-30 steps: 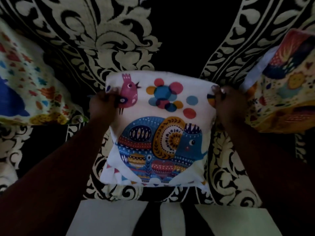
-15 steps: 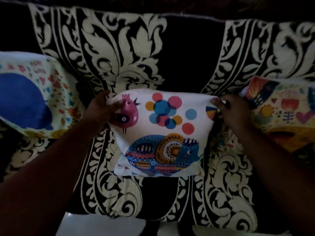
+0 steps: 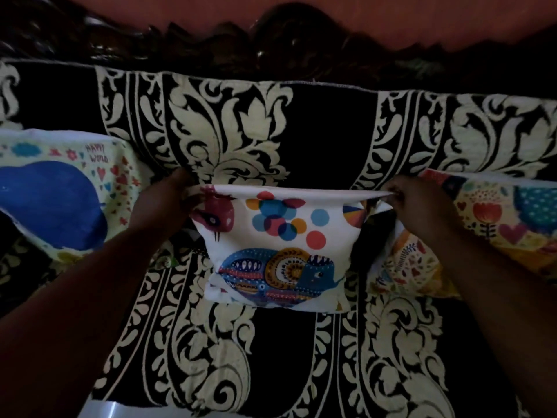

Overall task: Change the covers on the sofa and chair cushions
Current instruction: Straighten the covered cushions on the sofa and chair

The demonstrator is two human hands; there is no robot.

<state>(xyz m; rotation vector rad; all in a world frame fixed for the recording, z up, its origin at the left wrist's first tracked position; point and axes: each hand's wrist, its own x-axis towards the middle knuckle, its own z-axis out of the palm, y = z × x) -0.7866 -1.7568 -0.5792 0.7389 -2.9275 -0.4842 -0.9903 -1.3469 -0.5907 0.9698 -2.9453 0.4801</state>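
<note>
A white cushion printed with a patterned elephant, a pink bird and coloured dots stands against the sofa's backrest in the middle of the view. My left hand grips its top left corner. My right hand pinches the top right corner and stretches the upper edge taut. The sofa wears a black cover with cream floral scrolls.
A cushion with a blue whale leans at the left. Another with flowers and hearts leans at the right, partly behind my right arm. Dark carved wood tops the sofa back, with a reddish wall above.
The elephant cushion has gone up and back from the seat to the backrest, both hands still on its top corners. My view has tilted up, showing the sofa's top and the wall.
</note>
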